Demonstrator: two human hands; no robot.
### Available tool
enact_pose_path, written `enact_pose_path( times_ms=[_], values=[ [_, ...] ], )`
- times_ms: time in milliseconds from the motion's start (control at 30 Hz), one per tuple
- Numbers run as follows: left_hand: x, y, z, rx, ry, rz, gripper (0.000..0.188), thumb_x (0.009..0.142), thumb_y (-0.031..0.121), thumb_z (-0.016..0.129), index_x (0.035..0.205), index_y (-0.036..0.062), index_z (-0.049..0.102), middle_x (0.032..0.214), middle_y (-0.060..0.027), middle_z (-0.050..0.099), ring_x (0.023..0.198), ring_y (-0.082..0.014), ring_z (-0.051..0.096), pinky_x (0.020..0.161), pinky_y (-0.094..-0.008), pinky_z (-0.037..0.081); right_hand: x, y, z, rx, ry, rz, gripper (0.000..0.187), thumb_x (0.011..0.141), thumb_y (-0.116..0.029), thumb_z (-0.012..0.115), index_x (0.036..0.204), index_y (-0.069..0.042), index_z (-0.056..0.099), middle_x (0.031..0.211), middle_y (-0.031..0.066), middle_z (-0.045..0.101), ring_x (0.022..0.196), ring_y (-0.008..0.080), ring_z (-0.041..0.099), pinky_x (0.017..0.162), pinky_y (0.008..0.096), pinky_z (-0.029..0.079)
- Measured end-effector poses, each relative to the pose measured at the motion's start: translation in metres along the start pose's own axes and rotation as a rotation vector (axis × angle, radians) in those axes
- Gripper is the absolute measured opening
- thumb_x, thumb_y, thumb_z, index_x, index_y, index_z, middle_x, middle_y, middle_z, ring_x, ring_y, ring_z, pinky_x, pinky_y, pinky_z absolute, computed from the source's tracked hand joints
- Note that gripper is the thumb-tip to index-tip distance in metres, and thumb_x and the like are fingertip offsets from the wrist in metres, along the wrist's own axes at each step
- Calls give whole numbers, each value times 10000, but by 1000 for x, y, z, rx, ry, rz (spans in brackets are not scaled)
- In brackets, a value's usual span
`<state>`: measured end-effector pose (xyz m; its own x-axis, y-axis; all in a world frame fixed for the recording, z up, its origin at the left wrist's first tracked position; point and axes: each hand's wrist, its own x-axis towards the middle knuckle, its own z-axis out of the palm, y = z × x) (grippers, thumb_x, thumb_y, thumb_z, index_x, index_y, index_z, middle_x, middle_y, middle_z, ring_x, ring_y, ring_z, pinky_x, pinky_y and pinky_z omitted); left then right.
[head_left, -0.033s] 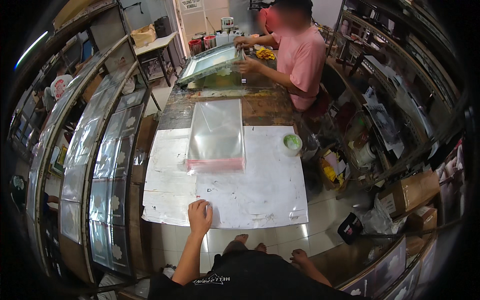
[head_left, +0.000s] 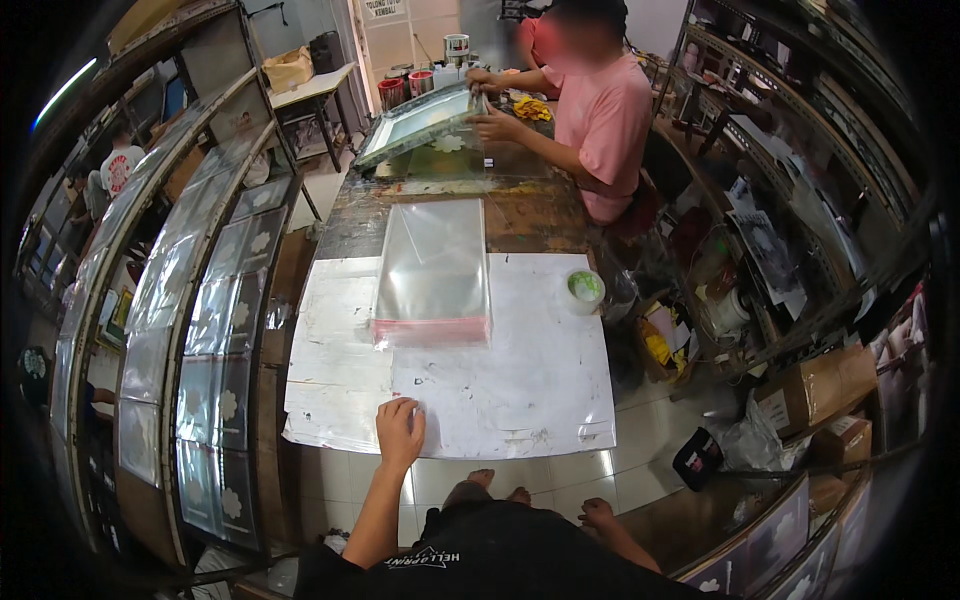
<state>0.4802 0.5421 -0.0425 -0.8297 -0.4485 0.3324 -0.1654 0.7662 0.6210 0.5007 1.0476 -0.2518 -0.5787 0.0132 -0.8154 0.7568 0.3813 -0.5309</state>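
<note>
Resting the left hand (head_left: 401,432) on the near edge of the worktop (head_left: 545,218), a bit left of middle, loosely curled around nothing visible. Got the right hand (head_left: 597,514) off past the near edge, toward the right corner, half curled, can't tell its grip for sure. Looking at clear plastic sleeves (head_left: 436,262) lying flat mid-worktop, partly over a white sheet (head_left: 540,390). Also seeing a tape roll (head_left: 584,288) by the right edge, plus a co-worker (head_left: 612,130) beyond, gripping a tilted frame (head_left: 418,120) toward the far left corner.

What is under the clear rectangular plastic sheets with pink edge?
A white paper-like sheet borders their lower part, the dark wooden table their upper. What lies directly beneath is covered.
</note>
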Motion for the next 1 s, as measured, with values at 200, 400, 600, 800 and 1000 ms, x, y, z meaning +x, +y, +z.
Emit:
enact_pose_path(
  times_ms=[200,400,600,800,1000],
  values=[
    [38,7,14,-55,19,126,165,829,129,679,972,48,690,1029,-97,664,998,-309,572,883,-434,437,2,-39,12,80,28,-32,385,914,-132,625,1260,15,545,1112,166,655,854,283,712,606,351,552],
    [54,11,24,-71,-20,171,147,825,116,678,958,52,688,1020,-97,665,983,-306,580,886,-429,437,-6,-43,25,80,52,-7,387,918,-133,608,1266,27,548,1131,176,652,853,277,716,604,342,553],
    [64,11,23,-134,-29,183,153,832,109,677,970,42,683,1010,-103,663,995,-310,583,892,-424,444,-39,-43,30,-173,27,-66,418,911,-141,604,1272,61,546,1150,186,654,854,286,721,618,356,571],
    [101,32,8,-213,30,214,238,835,91,677,1063,23,667,1085,-137,639,1021,-333,578,898,-428,447,-42,-23,44,-169,73,-138,407,902,-167,625,1230,68,575,1017,190,692,812,288,728,621,353,578],
    [178,57,8,59,104,501,567,795,111,723,1326,53,532,1357,-201,497,1238,-404,471,1056,-521,369,-36,-21,60,163,163,-40,373,903,-165,616,1220,29,595,1003,171,692,813,275,731,621,351,577]
  ],
)
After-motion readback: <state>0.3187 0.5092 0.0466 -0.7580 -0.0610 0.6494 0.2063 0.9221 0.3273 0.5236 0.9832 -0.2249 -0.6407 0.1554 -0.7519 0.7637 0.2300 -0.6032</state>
